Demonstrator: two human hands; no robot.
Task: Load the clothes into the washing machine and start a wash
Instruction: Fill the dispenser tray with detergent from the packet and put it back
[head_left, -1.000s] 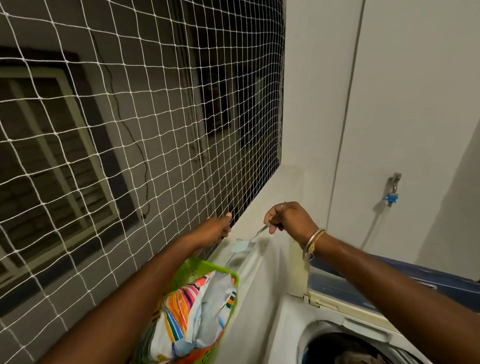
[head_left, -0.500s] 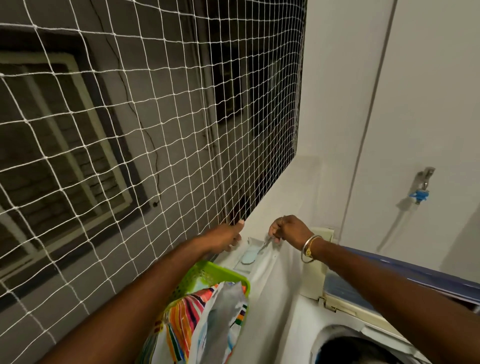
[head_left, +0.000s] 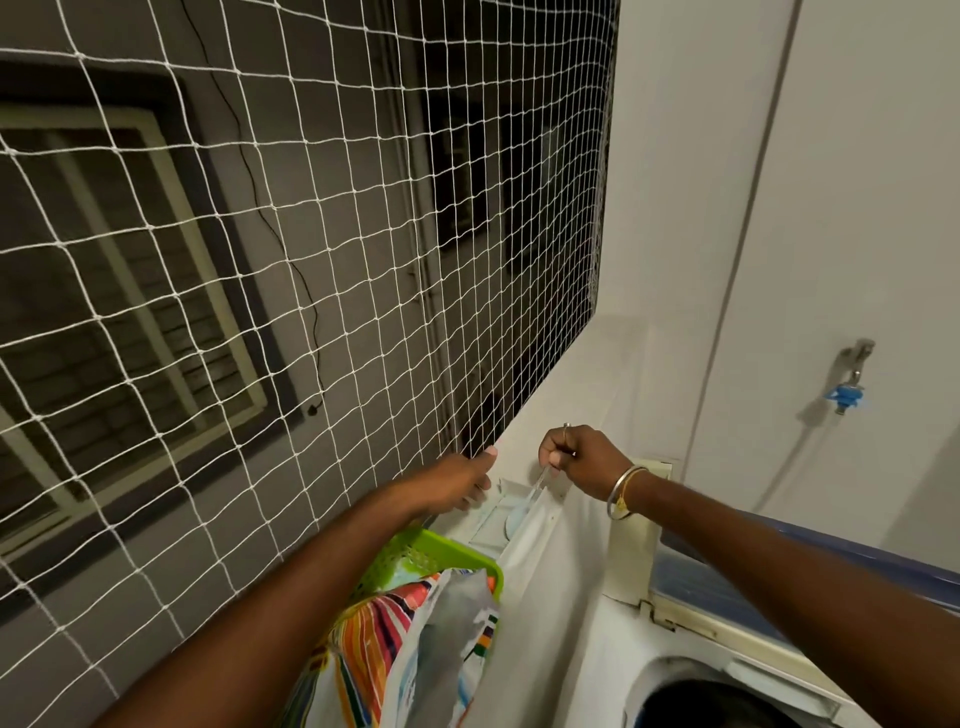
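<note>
Right hand (head_left: 571, 460) pinches the spoon (head_left: 514, 519); lift it level from the box (head_left: 485, 526) below. Left hand's (head_left: 457, 480) grip: cannot tell.

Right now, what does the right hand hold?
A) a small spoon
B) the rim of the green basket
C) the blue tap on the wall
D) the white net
A: the right hand pinches the handle of a spoon, whose bowl dips into the white box.

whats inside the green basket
The green basket holds a rainbow-striped cloth and a pale grey cloth heaped above its rim. Anything beneath them is covered, and the left arm hides its left side.
</note>
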